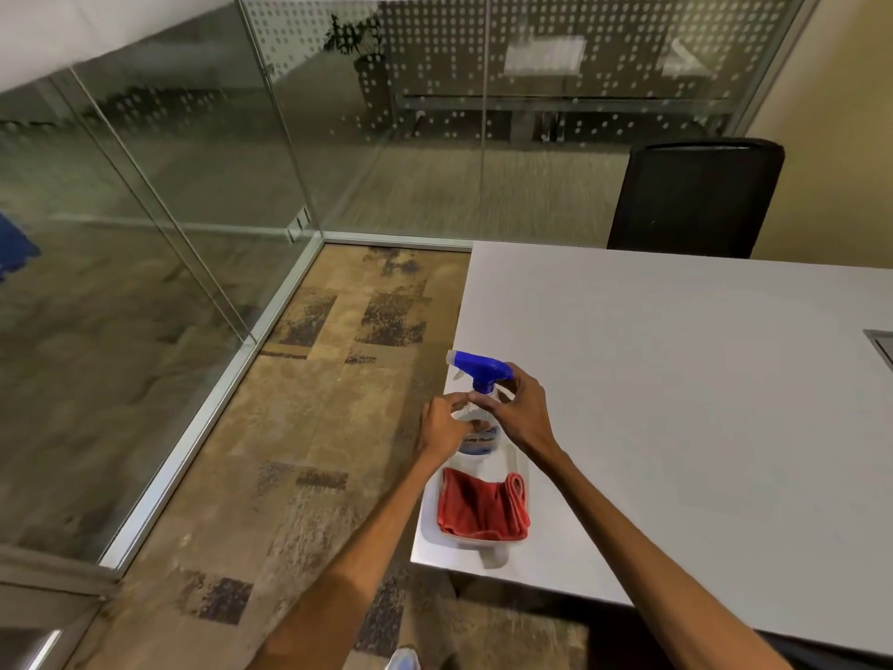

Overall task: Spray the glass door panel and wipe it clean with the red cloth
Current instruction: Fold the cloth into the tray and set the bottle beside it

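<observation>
A clear spray bottle with a blue trigger head [478,369] stands upright near the left edge of the white table [676,379]. My left hand [442,423] and my right hand [519,411] wrap around its neck and body from either side. Just in front of the bottle, a folded red cloth [481,510] lies in a shallow white tray [427,522]. The glass door panel [145,224] stands to the left, beyond the carpet strip.
A black office chair [696,195] sits at the far side of the table. Glass walls with dotted frosting [531,65] run behind it. Patterned carpet [309,427] lies between the table and the glass. A grey cable hatch [882,343] is set in the table's right edge.
</observation>
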Motion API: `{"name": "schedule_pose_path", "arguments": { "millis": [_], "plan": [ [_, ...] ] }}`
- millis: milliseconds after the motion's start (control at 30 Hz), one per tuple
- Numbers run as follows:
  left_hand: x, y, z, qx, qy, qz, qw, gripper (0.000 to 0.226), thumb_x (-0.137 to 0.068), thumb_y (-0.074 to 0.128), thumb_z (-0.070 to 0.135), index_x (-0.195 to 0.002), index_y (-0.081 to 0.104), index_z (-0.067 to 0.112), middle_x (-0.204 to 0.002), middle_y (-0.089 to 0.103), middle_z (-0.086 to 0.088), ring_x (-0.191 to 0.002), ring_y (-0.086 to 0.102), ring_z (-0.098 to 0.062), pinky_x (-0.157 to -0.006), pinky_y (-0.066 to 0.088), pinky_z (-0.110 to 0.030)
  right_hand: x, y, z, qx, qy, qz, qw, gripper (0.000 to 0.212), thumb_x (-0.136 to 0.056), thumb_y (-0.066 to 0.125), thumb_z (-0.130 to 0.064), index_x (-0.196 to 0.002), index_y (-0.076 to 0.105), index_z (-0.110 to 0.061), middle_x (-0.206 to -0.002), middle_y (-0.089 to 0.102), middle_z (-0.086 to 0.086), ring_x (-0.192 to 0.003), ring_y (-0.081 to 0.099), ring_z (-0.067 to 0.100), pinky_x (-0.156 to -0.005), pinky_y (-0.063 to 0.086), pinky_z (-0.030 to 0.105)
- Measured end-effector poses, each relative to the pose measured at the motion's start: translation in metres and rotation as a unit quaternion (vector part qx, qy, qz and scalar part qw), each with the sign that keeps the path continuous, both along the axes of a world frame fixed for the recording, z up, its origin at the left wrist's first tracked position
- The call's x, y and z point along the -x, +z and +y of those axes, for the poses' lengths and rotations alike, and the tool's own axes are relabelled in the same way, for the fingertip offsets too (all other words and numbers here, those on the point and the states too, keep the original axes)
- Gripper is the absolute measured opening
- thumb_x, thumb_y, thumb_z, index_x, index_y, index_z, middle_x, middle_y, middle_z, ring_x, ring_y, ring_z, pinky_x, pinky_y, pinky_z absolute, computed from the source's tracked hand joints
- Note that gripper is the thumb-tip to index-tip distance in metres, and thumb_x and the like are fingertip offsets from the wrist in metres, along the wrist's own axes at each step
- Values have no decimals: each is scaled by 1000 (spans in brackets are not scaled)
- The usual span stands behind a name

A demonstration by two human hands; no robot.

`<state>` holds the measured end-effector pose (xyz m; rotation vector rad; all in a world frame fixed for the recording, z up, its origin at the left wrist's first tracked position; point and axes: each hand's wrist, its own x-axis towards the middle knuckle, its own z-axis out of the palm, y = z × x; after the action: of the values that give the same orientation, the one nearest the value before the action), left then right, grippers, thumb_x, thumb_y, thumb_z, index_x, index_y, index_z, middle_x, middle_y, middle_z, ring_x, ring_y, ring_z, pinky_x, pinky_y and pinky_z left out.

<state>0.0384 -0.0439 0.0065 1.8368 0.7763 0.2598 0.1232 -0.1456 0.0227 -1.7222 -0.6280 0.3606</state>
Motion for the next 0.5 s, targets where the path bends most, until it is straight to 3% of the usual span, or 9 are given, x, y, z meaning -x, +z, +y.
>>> {"name": "schedule_pose_path", "arguments": {
  "millis": [100,200,333,400,500],
  "plan": [
    [0,-12,-2,20,8,-8,1000,33,-80,73,-4,-111,72,3,-116,72,-12,-113,66,-23,-100,53,-42,1,-14,-2,4,-4,1,1000,44,-79,82,-9,-120,64,-9,-105,69,-1,-97,64,6,-80,48,3],
    [0,-23,-6,24,18,1,1000,26,-80,71,-8,-101,71,9,-110,73,-11,-101,68,-21,-98,54,-41,3,-26,-3,14,-5,4,1000,45,-79,83,-7,-120,64,-5,-105,69,2,-97,65,14,-82,50,7],
    [0,-38,-10,13,21,22,999,34,-83,70,-5,-116,69,1,-120,70,-15,-109,68,-26,-98,54,-39,7,-43,-4,31,-13,12,999,46,-79,82,-6,-121,64,-2,-108,70,11,-100,66,24,-88,53,19],
    [-1,-42,-11,8,15,37,999,37,-86,70,0,-122,67,4,-125,68,-13,-113,66,-27,-100,53,-42,8,-48,-4,29,-22,12,999,45,-80,81,-7,-121,63,-2,-108,71,12,-100,66,24,-85,52,14],
    [-3,-45,-11,1,9,58,998,39,-91,64,1,-130,61,8,-133,64,-10,-114,66,-23,-98,55,-37,8,-50,-2,20,-29,14,999,42,-82,80,-8,-120,63,-5,-106,70,7,-97,66,21,-80,50,7]
  ]
}}
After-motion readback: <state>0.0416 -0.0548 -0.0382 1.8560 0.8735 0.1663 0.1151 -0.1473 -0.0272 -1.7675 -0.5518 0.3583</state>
